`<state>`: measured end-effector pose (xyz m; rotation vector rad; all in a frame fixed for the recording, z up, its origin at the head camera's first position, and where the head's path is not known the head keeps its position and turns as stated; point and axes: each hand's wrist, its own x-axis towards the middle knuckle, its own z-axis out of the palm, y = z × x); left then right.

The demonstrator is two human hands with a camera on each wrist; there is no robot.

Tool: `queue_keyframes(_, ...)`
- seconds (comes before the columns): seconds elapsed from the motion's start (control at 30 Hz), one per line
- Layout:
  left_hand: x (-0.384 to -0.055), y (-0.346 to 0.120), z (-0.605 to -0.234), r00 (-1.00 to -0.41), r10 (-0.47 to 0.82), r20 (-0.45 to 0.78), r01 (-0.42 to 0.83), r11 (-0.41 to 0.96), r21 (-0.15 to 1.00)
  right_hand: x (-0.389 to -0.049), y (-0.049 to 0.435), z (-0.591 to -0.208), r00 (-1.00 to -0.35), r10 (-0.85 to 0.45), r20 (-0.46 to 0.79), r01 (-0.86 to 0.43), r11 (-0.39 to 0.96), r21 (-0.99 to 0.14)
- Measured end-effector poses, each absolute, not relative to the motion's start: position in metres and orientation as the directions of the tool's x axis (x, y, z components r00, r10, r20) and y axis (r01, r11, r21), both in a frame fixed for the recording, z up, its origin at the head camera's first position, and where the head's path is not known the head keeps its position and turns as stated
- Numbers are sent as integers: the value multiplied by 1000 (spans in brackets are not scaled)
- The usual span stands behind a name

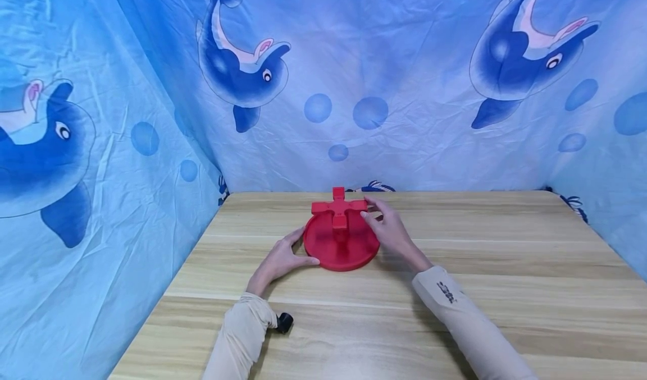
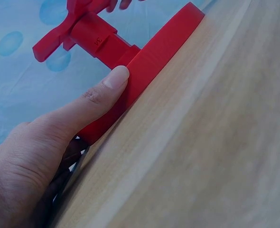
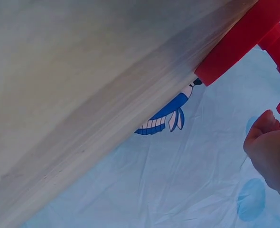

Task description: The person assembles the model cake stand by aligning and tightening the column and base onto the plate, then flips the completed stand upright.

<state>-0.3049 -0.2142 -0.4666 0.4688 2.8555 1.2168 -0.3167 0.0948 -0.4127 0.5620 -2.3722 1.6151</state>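
Observation:
A red round base [image 1: 341, 266] with a raised rim lies flat on the table. From its middle rises a red post [image 2: 99, 40] with number-like marks, topped by a red four-armed cross piece [image 1: 339, 206]. My left hand [image 1: 282, 257] holds the base's left side, its thumb along the near rim and its fingers around the far side. In the left wrist view the thumb presses the rim's outer wall. My right hand [image 1: 391, 228] grips the right arm of the cross between thumb and fingers. In the right wrist view that contact is partly cut off by the frame edge.
The wooden table [image 1: 455, 312] ends at a back edge in front of a blue curtain [image 1: 404, 144] printed with dolphins. More curtain hangs at both sides. A small black cylindrical thing [image 1: 285, 323] sits at the left sleeve's cuff.

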Motion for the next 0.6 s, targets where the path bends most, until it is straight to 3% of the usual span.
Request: queue_keyframes(0.6, -302, -214, -466, -957, 270, 110, 263, 638, 724, -309, 98, -413, -907, -157, 391, -421, 329, -845)
